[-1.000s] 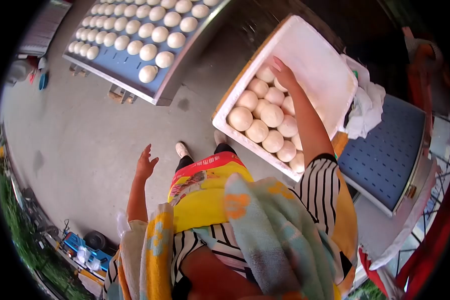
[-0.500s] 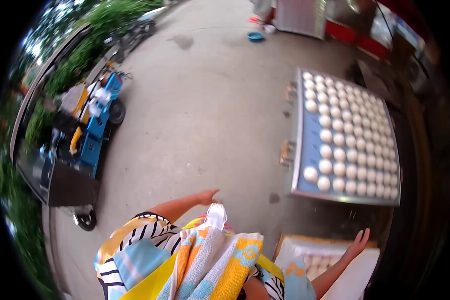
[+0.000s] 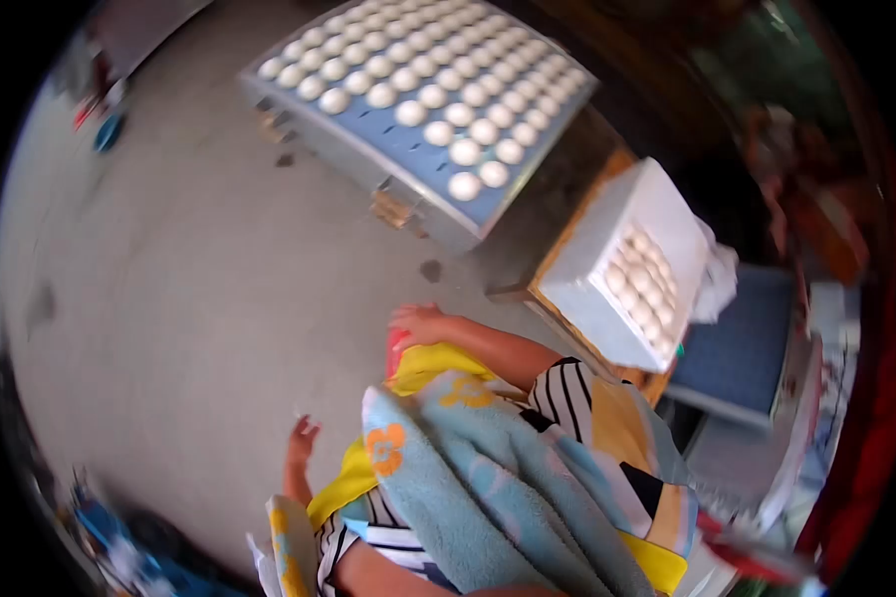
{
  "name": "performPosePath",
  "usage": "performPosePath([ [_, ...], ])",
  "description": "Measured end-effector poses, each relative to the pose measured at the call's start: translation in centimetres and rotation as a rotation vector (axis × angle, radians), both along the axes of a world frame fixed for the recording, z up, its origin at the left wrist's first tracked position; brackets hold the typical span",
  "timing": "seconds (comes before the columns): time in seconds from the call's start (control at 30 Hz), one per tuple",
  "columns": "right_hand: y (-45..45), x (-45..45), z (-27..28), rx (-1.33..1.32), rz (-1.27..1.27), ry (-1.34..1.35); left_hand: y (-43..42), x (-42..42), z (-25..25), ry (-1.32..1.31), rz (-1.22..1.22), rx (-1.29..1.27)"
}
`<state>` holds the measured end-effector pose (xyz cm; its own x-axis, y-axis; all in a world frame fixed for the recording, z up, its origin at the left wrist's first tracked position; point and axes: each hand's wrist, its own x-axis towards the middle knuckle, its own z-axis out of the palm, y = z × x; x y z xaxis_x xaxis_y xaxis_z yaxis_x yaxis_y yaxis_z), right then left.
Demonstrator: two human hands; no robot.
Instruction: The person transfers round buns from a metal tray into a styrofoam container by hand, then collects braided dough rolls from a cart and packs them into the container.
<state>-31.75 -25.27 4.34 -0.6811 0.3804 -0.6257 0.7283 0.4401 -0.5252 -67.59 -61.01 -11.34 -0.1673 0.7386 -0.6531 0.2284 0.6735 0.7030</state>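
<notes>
My left hand hangs low at my left side above the concrete ground, fingers loosely apart, with nothing in it. My right hand is in front of my body beside the red and yellow edge of an apron. Its fingers look loosely curved and apart; whether they touch the cloth I cannot tell. A light blue towel with orange flowers hangs down my front. Neither hand is at the round white dough balls, which stand in rows on a blue-topped metal tray or case further ahead.
A white foam box holding more round white pieces stands on a wooden stand to the right. Behind it is a blue-topped surface with a plastic bag. A blue basin lies far left; a blue vehicle is lower left.
My view has swung right, so the tray and foam box now appear further left and higher. My right hand has come from over the foam box to the front of my body.
</notes>
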Motion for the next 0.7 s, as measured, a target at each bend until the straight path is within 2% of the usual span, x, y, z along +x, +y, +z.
performPosePath([
  [0.03, -0.4, -1.6, 3.0, -0.028, 0.001, -0.08, 4.4, -2.7, 6.7, -0.049, 0.106, -0.109],
  [0.07, -0.9, -2.7, 2.8, -0.005, -0.054, -0.047, 8.1, -5.1, 11.4, -0.136, 0.286, -0.188],
  [0.1, -1.3, -4.0, 2.2, 0.028, -0.092, -0.015, 10.9, -7.5, 15.3, -0.072, 0.267, -0.126],
  [0.13, -1.5, -5.4, 1.8, 0.051, -0.12, 0.018, 11.6, -10.4, 16.2, -0.09, 0.281, -0.003],
  [0.17, 3.7, -8.7, -2.0, 0.025, -0.114, 0.012, 17.4, -13.6, 13.1, -0.051, 0.338, 0.039],
  [0.2, 5.6, -11.6, -2.2, 0.031, -0.117, 0.02, 18.7, -15.5, 12.8, -0.091, 0.38, 0.038],
  [0.23, 5.5, -15.2, -2.2, 0.013, -0.138, 0.045, 17.7, -18.5, 13.6, -0.108, 0.404, 0.018],
  [0.3, 7.9, -23.3, -0.3, 0.065, -0.012, 0.156, 15.8, -23.7, 10.8, -0.17, 0.357, -0.086],
  [0.37, 8.6, -31.4, 2.2, 0.08, 0.051, 0.181, 12.6, -26.9, 9.9, -0.148, 0.197, -0.229],
  [0.43, 7.5, -38.6, 0.9, 0.149, 0.042, 0.321, 10.7, -29.7, 8.4, -0.153, 0.075, -0.319],
  [0.53, 6.4, -44.4, 4.0, 0.124, 0.068, 0.263, 8.1, -35.8, 6.4, -0.147, -0.04, -0.372],
  [0.67, 4.2, -44.7, -1.7, 0.035, -0.234, 0.089, 8.1, -49.4, 4.2, -0.08, -0.042, -0.34],
  [0.7, 2.4, -43.7, -1.3, -0.034, -0.347, -0.013, 8.8, -54.0, 3.1, -0.05, -0.038, -0.308],
])
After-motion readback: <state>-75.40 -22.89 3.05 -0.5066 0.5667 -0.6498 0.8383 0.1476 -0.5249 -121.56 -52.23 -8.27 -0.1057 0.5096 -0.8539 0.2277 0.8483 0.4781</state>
